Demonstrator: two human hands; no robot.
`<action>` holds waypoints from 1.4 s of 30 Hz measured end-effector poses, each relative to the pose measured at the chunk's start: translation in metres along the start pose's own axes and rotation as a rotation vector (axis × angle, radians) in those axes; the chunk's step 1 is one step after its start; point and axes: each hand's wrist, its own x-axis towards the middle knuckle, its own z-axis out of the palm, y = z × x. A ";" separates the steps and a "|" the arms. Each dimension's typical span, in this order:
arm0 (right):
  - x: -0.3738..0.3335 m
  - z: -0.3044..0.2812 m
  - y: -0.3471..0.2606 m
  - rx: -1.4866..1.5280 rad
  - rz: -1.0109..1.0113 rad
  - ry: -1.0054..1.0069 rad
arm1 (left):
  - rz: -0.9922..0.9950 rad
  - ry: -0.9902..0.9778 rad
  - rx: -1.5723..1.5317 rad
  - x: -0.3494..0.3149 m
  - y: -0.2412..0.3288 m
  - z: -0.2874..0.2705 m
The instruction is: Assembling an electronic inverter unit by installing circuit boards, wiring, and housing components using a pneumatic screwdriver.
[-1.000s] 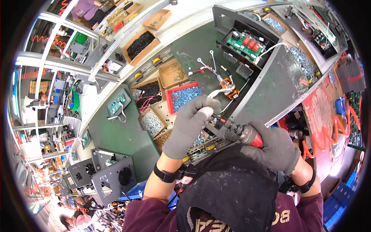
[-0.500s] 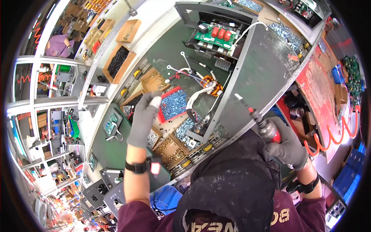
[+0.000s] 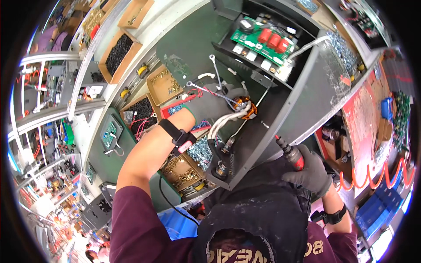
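My left hand (image 3: pixel 209 105), in a grey glove, reaches in among the white cables (image 3: pixel 223 122) beside a copper-wound coil (image 3: pixel 246 107). Its fingers are partly hidden by the wires and the coil, so their grip does not show. Two wires with ring terminals (image 3: pixel 212 57) stick up past it. These parts are by a dark metal housing (image 3: pixel 280 116), which carries a green circuit board (image 3: pixel 262 40) with red components at its far end. My right hand (image 3: pixel 310 173), also gloved, is closed around a red and black power screwdriver (image 3: pixel 293 155), its tip pointing up and left near the housing's side wall.
Left of the housing are boxes of brass-coloured screws (image 3: pixel 182 172), black screws (image 3: pixel 118 57) and silver screws (image 3: pixel 201 153). A panel with a small circuit board (image 3: pixel 109 133) lies on the green bench at left. A coiled orange hose (image 3: pixel 372 177) hangs at right.
My left hand has moved from above the screw boxes rightward to the cables and coil. My right hand still holds the screwdriver, now lower and closer to my body. The view has shifted.
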 end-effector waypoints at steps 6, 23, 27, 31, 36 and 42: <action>0.010 0.006 -0.003 0.047 -0.012 0.051 | -0.015 0.116 -0.383 -0.018 -0.011 0.002; 0.011 0.004 -0.016 -0.048 0.007 0.045 | 0.002 0.050 -0.598 -0.022 0.007 0.003; 0.009 0.004 -0.015 -0.354 -0.075 0.198 | 0.027 -0.007 -0.462 -0.020 0.014 -0.010; 0.011 0.003 -0.010 -0.463 -0.123 0.259 | -0.055 -0.159 -0.703 -0.018 0.019 -0.017; 0.014 0.003 -0.003 -0.535 -0.168 0.281 | -0.367 -0.255 -1.034 -0.020 0.024 -0.013; 0.016 0.004 0.000 -0.555 -0.223 0.324 | -0.369 -0.136 -0.962 -0.020 0.025 -0.009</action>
